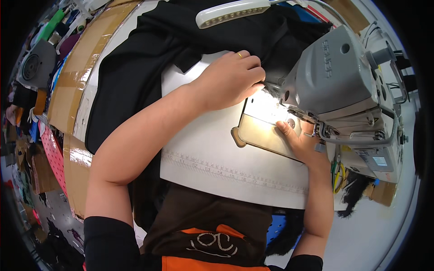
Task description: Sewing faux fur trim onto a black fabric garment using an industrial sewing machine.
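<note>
A grey and white sewing machine (337, 74) stands at the right, its lamp lighting the metal needle plate (264, 135). My left hand (239, 79), a ring on one finger, is curled closed at the plate's far edge. It appears to grip the edge of a large black cloth (131, 77), though its fingertips partly hide the spot. Close to the presser foot, my right hand (307, 144) rests on the plate with its thumb stretched apart. The machine's head hides most of its other fingers, and nothing shows in its grasp.
A white extension table (203, 169) with a printed ruler surrounds the plate. Over its far side reaches a white lamp (233, 13) on a bendable neck. Yellow-handled snips (338, 176) lie right of my forearm. Taped cardboard (72, 90) and clutter line the left.
</note>
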`<state>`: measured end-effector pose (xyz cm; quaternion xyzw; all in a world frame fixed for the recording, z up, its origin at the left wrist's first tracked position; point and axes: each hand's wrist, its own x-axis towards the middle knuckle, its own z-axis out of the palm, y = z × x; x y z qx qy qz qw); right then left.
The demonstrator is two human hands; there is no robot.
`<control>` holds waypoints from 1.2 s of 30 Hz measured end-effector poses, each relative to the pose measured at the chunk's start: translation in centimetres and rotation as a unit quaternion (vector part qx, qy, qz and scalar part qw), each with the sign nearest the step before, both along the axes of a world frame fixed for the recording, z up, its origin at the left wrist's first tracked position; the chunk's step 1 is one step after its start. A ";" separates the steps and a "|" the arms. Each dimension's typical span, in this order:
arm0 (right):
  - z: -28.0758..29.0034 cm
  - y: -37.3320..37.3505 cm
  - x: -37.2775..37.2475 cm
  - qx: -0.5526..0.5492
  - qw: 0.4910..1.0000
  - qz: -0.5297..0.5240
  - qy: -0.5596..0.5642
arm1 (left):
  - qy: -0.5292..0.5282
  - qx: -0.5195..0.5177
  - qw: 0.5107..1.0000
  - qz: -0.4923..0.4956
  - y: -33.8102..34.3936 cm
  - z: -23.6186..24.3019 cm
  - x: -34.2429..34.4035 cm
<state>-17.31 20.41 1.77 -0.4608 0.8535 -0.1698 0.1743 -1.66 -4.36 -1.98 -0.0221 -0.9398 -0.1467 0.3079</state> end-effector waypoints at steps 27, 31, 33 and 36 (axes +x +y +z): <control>-3.2 1.2 -2.8 -0.177 0.984 0.007 0.020 | -0.122 -0.100 0.901 0.403 -16.3 0.4 11.4; -3.7 1.4 -2.7 -0.227 0.973 0.021 0.038 | -0.205 -0.001 0.875 0.438 -18.2 2.1 17.5; -4.2 1.5 -3.0 -0.243 0.970 0.006 -0.029 | -0.089 -0.117 0.918 0.368 -16.6 1.6 21.6; -5.6 2.5 -4.4 -0.255 0.964 0.068 0.013 | -0.101 -0.157 0.861 0.474 -10.9 2.6 26.2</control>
